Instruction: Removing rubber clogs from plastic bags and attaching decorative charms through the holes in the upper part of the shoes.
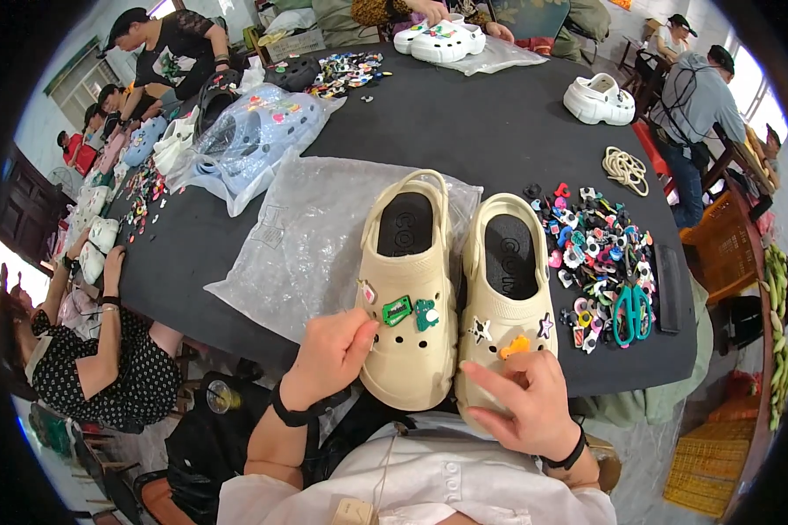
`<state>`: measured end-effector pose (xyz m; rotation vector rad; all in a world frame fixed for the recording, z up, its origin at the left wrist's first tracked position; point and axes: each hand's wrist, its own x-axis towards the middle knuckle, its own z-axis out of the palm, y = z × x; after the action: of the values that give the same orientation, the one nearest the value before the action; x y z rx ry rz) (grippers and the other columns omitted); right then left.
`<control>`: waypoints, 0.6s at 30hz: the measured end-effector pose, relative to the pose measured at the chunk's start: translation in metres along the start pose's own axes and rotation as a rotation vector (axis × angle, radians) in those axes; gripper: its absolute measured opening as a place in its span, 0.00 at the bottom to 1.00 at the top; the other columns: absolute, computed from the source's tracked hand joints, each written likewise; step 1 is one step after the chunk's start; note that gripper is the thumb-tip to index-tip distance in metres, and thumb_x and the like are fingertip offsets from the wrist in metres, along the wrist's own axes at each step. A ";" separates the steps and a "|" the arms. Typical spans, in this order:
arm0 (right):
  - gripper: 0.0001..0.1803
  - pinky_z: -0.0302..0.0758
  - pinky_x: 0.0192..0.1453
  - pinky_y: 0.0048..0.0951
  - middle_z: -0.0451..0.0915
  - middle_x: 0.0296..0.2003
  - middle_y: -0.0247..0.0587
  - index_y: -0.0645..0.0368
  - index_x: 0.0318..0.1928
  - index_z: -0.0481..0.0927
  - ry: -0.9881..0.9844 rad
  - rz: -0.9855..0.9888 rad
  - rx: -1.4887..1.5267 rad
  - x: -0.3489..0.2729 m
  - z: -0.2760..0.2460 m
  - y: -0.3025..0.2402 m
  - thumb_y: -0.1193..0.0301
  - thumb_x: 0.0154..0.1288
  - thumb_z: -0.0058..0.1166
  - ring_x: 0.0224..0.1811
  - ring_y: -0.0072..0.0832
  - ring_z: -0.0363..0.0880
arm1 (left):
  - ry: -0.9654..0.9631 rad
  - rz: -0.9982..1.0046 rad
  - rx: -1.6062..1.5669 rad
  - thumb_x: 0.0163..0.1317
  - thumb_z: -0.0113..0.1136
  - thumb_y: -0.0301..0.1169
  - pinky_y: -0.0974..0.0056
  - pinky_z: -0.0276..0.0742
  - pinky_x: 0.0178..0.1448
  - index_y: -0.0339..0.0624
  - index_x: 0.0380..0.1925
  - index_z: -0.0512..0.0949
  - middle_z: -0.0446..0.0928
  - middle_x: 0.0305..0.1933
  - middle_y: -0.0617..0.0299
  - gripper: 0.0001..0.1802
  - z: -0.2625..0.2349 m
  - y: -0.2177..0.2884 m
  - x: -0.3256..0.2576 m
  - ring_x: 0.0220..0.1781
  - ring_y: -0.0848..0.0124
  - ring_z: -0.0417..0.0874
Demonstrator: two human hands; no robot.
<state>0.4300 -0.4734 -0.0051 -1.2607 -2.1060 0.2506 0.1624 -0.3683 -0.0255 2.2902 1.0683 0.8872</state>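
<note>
Side by side at the table's near edge stand two beige clogs, toes toward me. The left clog (409, 372) carries a pink-and-white charm (367, 292), a green rectangular charm (397, 311) and a dark green one (425, 315). On the right clog (490, 302) sit a black-and-white charm (480, 330), an orange one (515, 347) and a star (545, 325). My left hand (331, 354) is closed against the left clog's outer side, its fingertips hidden. Over the right clog's toe, my right hand (527, 401) has thumb and index finger apart, other fingers curled, holding nothing visible.
Right of the clogs lie a pile of colourful charms (591, 249), teal-handled scissors (632, 313), a black bar (667, 289) and a coiled cord (624, 169). A clear plastic bag (280, 236) spreads to the left, with a bagged blue clog (258, 140) beyond. Other people work around the table.
</note>
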 end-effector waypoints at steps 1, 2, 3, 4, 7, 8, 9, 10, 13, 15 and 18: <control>0.32 0.68 0.45 0.35 0.76 0.42 0.35 0.47 0.58 0.79 -0.020 -0.048 -0.091 0.000 -0.002 -0.005 0.57 0.51 0.69 0.43 0.31 0.73 | -0.006 0.022 0.033 0.66 0.56 0.28 0.52 0.67 0.26 0.37 0.27 0.70 0.71 0.22 0.48 0.10 0.001 0.002 -0.002 0.24 0.49 0.75; 0.34 0.68 0.50 0.36 0.77 0.48 0.35 0.45 0.62 0.76 -0.053 -0.088 -0.179 0.002 -0.002 -0.010 0.55 0.52 0.68 0.49 0.31 0.74 | 0.009 0.051 0.064 0.66 0.57 0.28 0.53 0.67 0.26 0.38 0.27 0.70 0.70 0.22 0.50 0.10 0.002 0.004 -0.004 0.23 0.50 0.75; 0.34 0.68 0.50 0.36 0.77 0.48 0.35 0.45 0.62 0.76 -0.037 -0.094 -0.184 0.004 -0.002 -0.014 0.55 0.52 0.68 0.49 0.31 0.74 | -0.012 0.048 0.067 0.66 0.57 0.28 0.53 0.67 0.26 0.38 0.27 0.70 0.70 0.22 0.50 0.10 0.003 0.006 -0.007 0.23 0.50 0.75; 0.35 0.67 0.55 0.37 0.76 0.54 0.33 0.44 0.63 0.75 -0.103 -0.135 -0.205 0.005 -0.001 -0.018 0.54 0.52 0.67 0.55 0.31 0.73 | -0.010 0.097 0.107 0.64 0.58 0.28 0.53 0.67 0.25 0.39 0.26 0.70 0.70 0.21 0.51 0.10 0.005 0.008 -0.009 0.22 0.51 0.75; 0.36 0.62 0.67 0.37 0.70 0.67 0.24 0.42 0.64 0.75 -0.244 -0.109 -0.211 0.009 0.001 -0.023 0.51 0.52 0.66 0.67 0.29 0.68 | 0.008 0.161 0.152 0.62 0.61 0.27 0.54 0.67 0.25 0.40 0.26 0.70 0.69 0.19 0.54 0.09 0.009 0.008 -0.011 0.21 0.54 0.74; 0.37 0.62 0.67 0.36 0.71 0.66 0.25 0.42 0.64 0.74 -0.246 -0.101 -0.214 0.009 0.001 -0.023 0.51 0.52 0.66 0.67 0.29 0.68 | 0.010 0.166 0.105 0.62 0.60 0.27 0.54 0.67 0.25 0.40 0.26 0.71 0.69 0.20 0.54 0.09 0.009 0.007 -0.011 0.21 0.54 0.74; 0.37 0.62 0.67 0.36 0.71 0.65 0.25 0.42 0.64 0.74 -0.249 -0.088 -0.221 0.010 0.000 -0.023 0.51 0.51 0.66 0.67 0.30 0.68 | 0.010 0.152 0.060 0.63 0.60 0.27 0.54 0.67 0.25 0.40 0.25 0.71 0.69 0.20 0.54 0.09 0.009 0.004 -0.010 0.21 0.54 0.74; 0.37 0.62 0.67 0.36 0.71 0.65 0.25 0.42 0.64 0.74 -0.255 -0.093 -0.214 0.010 0.000 -0.023 0.51 0.51 0.66 0.67 0.30 0.68 | 0.011 0.165 0.054 0.63 0.60 0.27 0.54 0.67 0.25 0.40 0.25 0.71 0.69 0.20 0.54 0.09 0.008 0.003 -0.010 0.21 0.54 0.74; 0.38 0.62 0.68 0.36 0.71 0.65 0.25 0.42 0.64 0.74 -0.266 -0.091 -0.218 0.009 0.000 -0.022 0.52 0.51 0.66 0.68 0.29 0.67 | -0.011 0.122 -0.040 0.63 0.59 0.27 0.55 0.67 0.25 0.40 0.25 0.71 0.70 0.20 0.53 0.09 0.006 -0.002 -0.010 0.21 0.54 0.73; 0.38 0.61 0.68 0.35 0.72 0.65 0.25 0.42 0.64 0.74 -0.274 -0.081 -0.222 0.008 0.001 -0.022 0.52 0.50 0.67 0.67 0.29 0.68 | -0.034 0.091 -0.096 0.64 0.57 0.28 0.57 0.66 0.24 0.41 0.24 0.71 0.70 0.20 0.53 0.10 0.005 -0.006 -0.011 0.21 0.52 0.73; 0.38 0.60 0.69 0.35 0.71 0.66 0.25 0.42 0.64 0.74 -0.258 -0.093 -0.232 0.007 0.002 -0.021 0.54 0.49 0.68 0.68 0.29 0.67 | -0.060 0.057 -0.118 0.68 0.54 0.30 0.59 0.65 0.24 0.40 0.25 0.71 0.68 0.18 0.55 0.12 0.004 -0.010 -0.015 0.18 0.57 0.72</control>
<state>0.4111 -0.4778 0.0067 -1.3150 -2.4663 0.1359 0.1528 -0.3748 -0.0404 2.2442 0.9051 0.8744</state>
